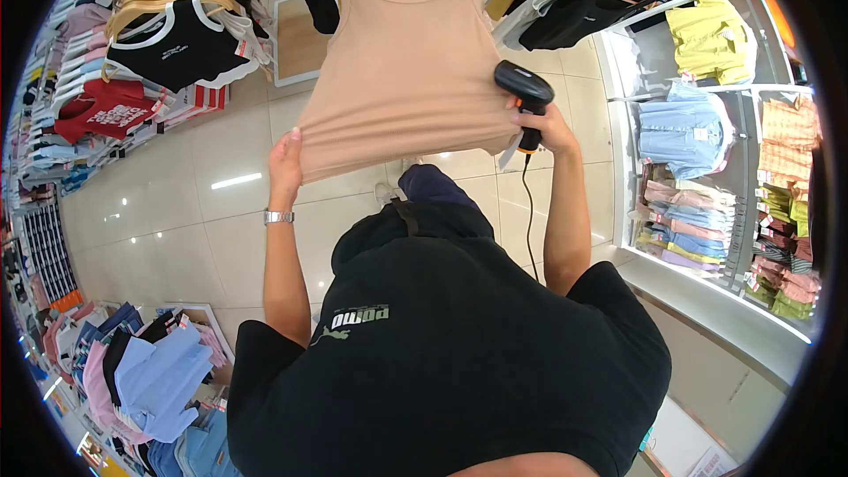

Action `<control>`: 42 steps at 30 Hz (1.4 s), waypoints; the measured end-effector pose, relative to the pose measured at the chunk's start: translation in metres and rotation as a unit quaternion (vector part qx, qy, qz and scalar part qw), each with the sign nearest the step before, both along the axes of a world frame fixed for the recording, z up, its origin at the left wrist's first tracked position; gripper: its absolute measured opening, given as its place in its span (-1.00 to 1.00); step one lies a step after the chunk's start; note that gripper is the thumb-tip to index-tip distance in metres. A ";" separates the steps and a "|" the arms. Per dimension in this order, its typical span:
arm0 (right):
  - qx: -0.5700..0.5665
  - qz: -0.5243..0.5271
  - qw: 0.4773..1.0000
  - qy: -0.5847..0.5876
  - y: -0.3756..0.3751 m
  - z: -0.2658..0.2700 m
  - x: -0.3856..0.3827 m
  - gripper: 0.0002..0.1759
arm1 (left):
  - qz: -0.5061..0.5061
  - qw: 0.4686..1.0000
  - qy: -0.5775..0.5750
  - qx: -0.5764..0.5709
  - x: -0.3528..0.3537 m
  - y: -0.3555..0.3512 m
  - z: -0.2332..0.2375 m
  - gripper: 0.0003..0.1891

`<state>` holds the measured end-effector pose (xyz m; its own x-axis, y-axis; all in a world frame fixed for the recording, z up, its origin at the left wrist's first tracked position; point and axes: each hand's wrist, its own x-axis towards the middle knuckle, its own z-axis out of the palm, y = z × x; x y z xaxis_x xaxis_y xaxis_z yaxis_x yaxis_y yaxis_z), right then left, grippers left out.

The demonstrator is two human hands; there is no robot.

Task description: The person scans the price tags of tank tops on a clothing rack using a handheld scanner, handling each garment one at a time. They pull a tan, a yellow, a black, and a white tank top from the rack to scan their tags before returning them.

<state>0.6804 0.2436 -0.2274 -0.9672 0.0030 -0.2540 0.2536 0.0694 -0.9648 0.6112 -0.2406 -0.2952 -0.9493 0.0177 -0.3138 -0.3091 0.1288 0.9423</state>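
A beige sleeveless top (406,62) hangs at the top centre, its lower hem stretched out sideways. My left hand (284,161), below a metal wristwatch (279,217), is closed on the hem's left corner. At the right edge of the top, my right hand (549,128) is wrapped round the handle of a black barcode scanner (525,84), whose cable runs downward. The fingers of that hand also reach the edge of the fabric, and a small pale tag (509,155) shows just below them.
Racks with a black top (181,49) and a red shirt (106,113) stand at the left. Black garments (583,18) hang at upper right. Shelving holds a yellow shirt (709,35) and a blue shirt (685,134). More clothes (163,375) lie at lower left.
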 end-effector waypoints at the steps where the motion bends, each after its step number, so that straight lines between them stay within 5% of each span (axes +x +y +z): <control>1: -0.002 0.013 1.000 0.005 -0.013 0.007 -0.003 -0.69 | -0.010 1.000 -0.005 -0.003 0.002 0.012 0.004 -0.58; 4: 0.038 0.028 0.999 -0.020 -0.040 0.016 -0.009 -0.73 | -0.063 0.989 0.021 0.132 0.009 0.052 0.007 -0.55; 8: 0.028 0.008 0.998 -0.063 -0.069 0.011 -0.019 -0.63 | -0.097 0.987 0.116 0.048 0.026 0.113 0.028 -0.65; 10: 0.005 -0.003 0.998 -0.061 -0.084 0.006 -0.025 -0.53 | -0.223 0.972 -0.018 -0.073 0.028 0.138 0.055 -0.69; 12: -0.006 -0.025 0.997 -0.078 -0.094 -0.002 -0.030 -0.50 | -0.249 0.950 0.181 -0.052 0.040 0.164 0.030 -0.68; 21: -0.011 -0.025 0.996 -0.080 -0.073 0.022 -0.068 -0.38 | -0.365 0.894 0.260 -0.023 -0.002 0.195 0.069 -0.80; 24: -0.045 -0.042 0.994 -0.094 -0.046 0.019 -0.071 -0.43 | -0.258 0.944 0.200 0.042 -0.030 0.172 0.034 -0.84; 26: -0.081 -0.056 0.991 -0.094 -0.030 0.021 -0.071 -0.48 | -0.091 0.987 0.103 0.081 -0.059 0.156 -0.003 -0.78; 31: -0.093 0.030 0.991 -0.091 0.007 0.019 -0.072 -0.36 | 0.066 0.985 0.148 -0.058 -0.130 0.145 -0.011 -0.59; 37: 0.050 0.144 0.976 -0.154 0.007 0.025 -0.087 -0.35 | -0.035 0.992 0.113 0.053 -0.174 0.146 -0.007 -0.58; 42: 0.040 0.159 0.967 -0.197 -0.010 0.018 -0.105 -0.60 | -0.042 0.991 0.039 0.125 -0.166 0.157 -0.004 -0.64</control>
